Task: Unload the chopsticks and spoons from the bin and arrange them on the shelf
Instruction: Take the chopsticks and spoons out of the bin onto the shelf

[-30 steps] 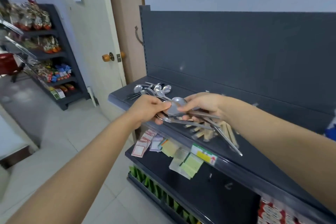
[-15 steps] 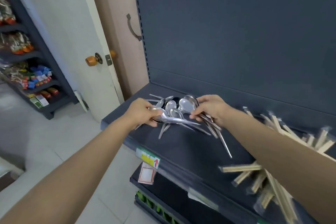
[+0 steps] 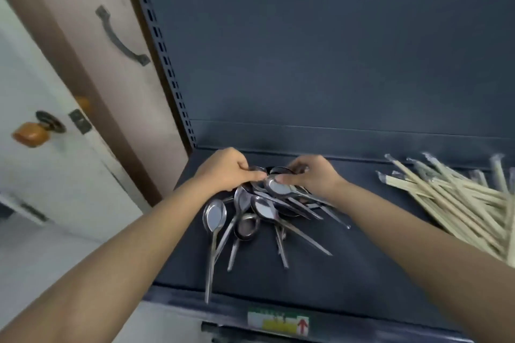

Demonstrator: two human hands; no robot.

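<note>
Steel spoons [image 3: 259,211] lie in a tangled fan at the left of the shelf [image 3: 362,273], the left hand [image 3: 225,175] and right hand [image 3: 312,175] each pinching bowls at the far end, so nesting the bowls and squaring the handles seems best, keeping clear of the chopsticks [image 3: 457,200] at right.

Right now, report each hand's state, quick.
Left hand: fingers curled, pinching spoons at the top of the pile.
Right hand: fingers curled, holding spoons from the same pile.
</note>
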